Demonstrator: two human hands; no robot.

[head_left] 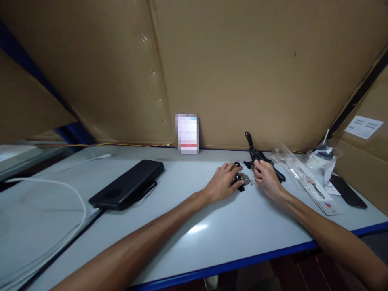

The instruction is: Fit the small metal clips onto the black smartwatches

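My left hand (224, 182) rests low over the table, thumb and fingers curved around a small black metal part (241, 188). A flat grey metal plate (247, 180) shows beside that part, and a few small silver screws (252, 183) lie close by. To the right, my right hand (268, 178) is closed, its fingertips at the middle of a black two-handled tool that looks like a spokeshave (255, 153). One handle points up toward the back wall, the other lies right of my wrist. A small black piece (247, 164) sits left of my fingertips.
Right of my hands lie clear plastic packaging (295, 169), a white box (321, 198), a bagged item (323, 155) and a flat black object (348, 192). A black power bank (127, 184) and white cable (75, 190) lie left. Cardboard (230, 81) walls the back.
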